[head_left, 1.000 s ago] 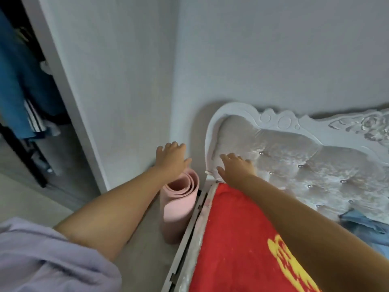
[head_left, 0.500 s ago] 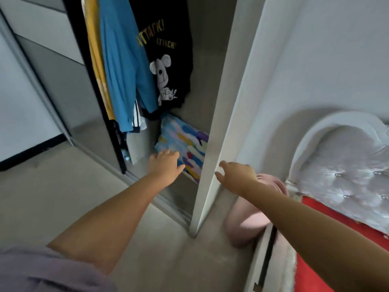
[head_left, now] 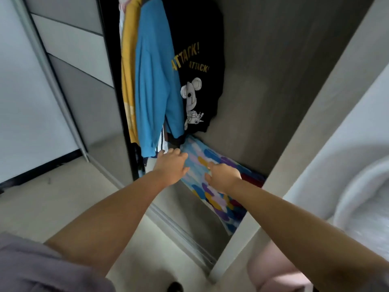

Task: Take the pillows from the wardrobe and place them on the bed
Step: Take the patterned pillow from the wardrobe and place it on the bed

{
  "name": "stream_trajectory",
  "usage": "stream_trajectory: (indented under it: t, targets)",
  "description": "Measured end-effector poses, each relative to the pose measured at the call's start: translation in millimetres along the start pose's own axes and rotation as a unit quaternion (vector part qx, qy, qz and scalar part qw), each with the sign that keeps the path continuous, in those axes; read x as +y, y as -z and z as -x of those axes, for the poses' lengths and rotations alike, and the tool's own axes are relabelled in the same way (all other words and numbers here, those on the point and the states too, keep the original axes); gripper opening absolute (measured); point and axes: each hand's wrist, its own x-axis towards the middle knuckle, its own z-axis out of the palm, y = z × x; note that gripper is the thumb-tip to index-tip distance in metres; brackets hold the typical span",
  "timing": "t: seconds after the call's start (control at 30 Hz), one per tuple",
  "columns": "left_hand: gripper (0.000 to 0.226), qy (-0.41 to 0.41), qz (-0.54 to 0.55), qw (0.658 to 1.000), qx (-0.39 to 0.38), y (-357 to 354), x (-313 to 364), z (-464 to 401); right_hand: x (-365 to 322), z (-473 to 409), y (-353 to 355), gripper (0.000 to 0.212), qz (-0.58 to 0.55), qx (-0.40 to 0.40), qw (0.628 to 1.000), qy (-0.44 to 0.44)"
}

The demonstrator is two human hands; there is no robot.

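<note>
A pillow (head_left: 219,199) with a blue cover and many coloured blotches lies on the floor of the open wardrobe (head_left: 263,85), leaning toward its right wall. My left hand (head_left: 171,166) reaches over the pillow's upper left corner, fingers spread, holding nothing. Over the pillow's upper middle, my right hand (head_left: 223,175) hovers or rests, fingers apart; I cannot tell whether it touches. A dark red edge (head_left: 250,179) shows behind the pillow, partly hidden. The bed's white padded headboard (head_left: 362,199) is at the far right.
Hanging clothes fill the wardrobe's left: a yellow garment (head_left: 128,76), a blue shirt (head_left: 153,85) and a black printed T-shirt (head_left: 197,66) just above the pillow. The sliding door (head_left: 69,66) stands at left. A pale wardrobe side panel (head_left: 271,178) and a pink rolled mat (head_left: 277,270) are at right.
The view has swung from the headboard and red bedding to the wardrobe. Both hands have moved forward into the wardrobe and now reach over the pillow.
</note>
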Motion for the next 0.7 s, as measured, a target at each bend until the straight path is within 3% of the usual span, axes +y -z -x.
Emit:
stream_trajectory:
  t: [0.13, 0.27, 0.47, 0.7]
  targets:
    - [0.044, 0.003, -0.008, 1.0, -0.015, -7, -43, -69, 1, -90, -1, 0.036, 0.027, -0.029, 0.999, -0.026]
    - [0.047, -0.054, -0.023, 0.997, -0.055, -12, -76, -125, 8, -154, 3, 0.038, 0.003, -0.056, 0.996, -0.065]
    - [0.048, -0.092, 0.004, 0.994, -0.057, -29, -87, -209, 32, -214, 10, 0.045, -0.075, -0.018, 0.989, -0.13]
    - [0.048, -0.249, 0.005, 0.961, -0.122, -91, -64, -328, 71, -276, -34, 0.044, -0.151, -0.025, 0.945, -0.288]
